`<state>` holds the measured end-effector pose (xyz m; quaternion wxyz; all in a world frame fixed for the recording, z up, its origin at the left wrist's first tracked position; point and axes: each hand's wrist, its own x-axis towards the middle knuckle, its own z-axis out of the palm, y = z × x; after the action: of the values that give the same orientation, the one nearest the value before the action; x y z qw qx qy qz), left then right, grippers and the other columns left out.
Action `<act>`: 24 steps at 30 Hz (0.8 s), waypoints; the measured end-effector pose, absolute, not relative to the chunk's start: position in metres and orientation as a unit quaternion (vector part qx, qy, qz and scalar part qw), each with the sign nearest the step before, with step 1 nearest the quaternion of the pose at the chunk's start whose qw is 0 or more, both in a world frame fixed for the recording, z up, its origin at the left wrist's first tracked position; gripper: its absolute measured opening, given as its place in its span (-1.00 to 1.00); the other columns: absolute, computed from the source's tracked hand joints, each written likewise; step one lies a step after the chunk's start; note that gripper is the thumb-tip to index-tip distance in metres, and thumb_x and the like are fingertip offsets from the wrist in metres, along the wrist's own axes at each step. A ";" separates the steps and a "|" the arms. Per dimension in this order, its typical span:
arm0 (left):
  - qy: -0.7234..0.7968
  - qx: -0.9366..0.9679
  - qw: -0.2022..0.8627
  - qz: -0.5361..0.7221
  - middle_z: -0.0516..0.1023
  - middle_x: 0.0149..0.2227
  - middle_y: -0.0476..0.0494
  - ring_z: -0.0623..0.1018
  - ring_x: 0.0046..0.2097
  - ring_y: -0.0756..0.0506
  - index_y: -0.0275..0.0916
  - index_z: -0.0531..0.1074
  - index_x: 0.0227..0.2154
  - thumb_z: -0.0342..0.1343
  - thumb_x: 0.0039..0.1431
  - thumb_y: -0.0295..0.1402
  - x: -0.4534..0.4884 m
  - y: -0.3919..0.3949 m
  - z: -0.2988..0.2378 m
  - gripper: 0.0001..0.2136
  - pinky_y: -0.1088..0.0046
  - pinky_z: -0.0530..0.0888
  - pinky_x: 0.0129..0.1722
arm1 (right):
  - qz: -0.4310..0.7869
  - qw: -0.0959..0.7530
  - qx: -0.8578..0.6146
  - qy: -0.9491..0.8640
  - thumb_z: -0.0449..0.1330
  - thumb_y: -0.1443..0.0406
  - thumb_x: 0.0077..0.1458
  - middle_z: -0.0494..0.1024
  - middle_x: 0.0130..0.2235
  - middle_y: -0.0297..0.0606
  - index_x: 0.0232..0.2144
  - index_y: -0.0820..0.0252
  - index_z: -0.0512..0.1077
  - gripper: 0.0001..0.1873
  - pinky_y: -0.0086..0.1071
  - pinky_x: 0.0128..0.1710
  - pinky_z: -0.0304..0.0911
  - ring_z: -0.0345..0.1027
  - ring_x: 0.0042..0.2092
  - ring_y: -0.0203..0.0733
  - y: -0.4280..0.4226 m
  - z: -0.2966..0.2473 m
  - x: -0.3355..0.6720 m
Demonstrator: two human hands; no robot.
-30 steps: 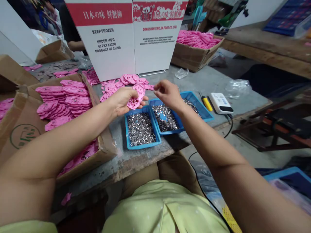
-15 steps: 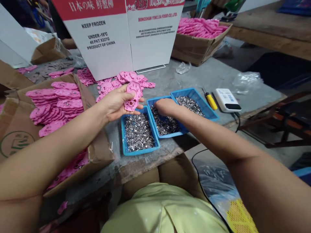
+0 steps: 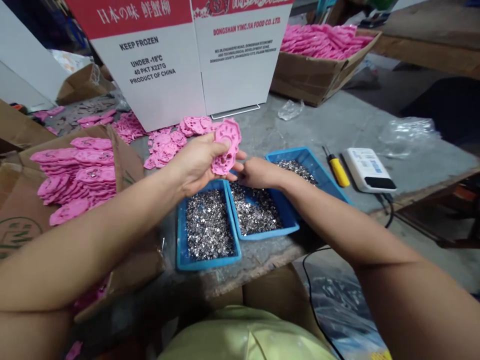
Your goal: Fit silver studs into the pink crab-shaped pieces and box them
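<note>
My left hand point(image 3: 204, 162) grips a pink plastic piece point(image 3: 228, 142) with a shaped outline and small holes, thumb on its face. Close beside it, my right hand point(image 3: 258, 173) is above the middle blue tray point(image 3: 268, 233), fingers bent together; whatever they pinch is too small to make out. Small shiny metal parts point(image 3: 258, 215) fill that tray. To its left stands another blue tray point(image 3: 208, 264) of silvery parts, and a third blue tray point(image 3: 326, 175) lies partly behind my right forearm. More loose pink pieces point(image 3: 165, 147) lie behind my left hand.
A carton point(image 3: 127, 175) of stacked pink pieces stands at the left, another carton point(image 3: 315, 82) at the back right. A white and red box point(image 3: 165, 100) rises behind. On the right lie a yellow-handled screwdriver point(image 3: 338, 171), a white device point(image 3: 369, 170) with a cable, and clear plastic point(image 3: 408, 132).
My right hand has lifted out of the middle tray's metal parts and drawn close to the pink piece. My left hand still holds that piece. The camera view has shifted slightly.
</note>
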<state>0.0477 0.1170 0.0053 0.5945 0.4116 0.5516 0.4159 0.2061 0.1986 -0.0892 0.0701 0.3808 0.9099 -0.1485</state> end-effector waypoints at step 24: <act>0.613 0.480 0.462 0.425 0.54 -0.33 -0.08 0.57 -0.37 -0.01 -0.20 0.32 -0.26 0.27 0.07 -0.62 0.044 0.123 -0.049 -0.71 0.47 0.53 -0.43 | -0.643 -0.255 0.285 0.664 0.28 0.40 0.20 0.54 -0.42 -0.39 -0.45 0.22 0.42 -0.82 -0.48 -0.55 0.12 0.19 -0.56 -0.46 0.205 -0.093 0.220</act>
<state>0.0436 0.1229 -0.0492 0.4620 0.4804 0.6126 0.4248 0.2195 0.2046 -0.0932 -0.2546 0.2848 0.6642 -0.6426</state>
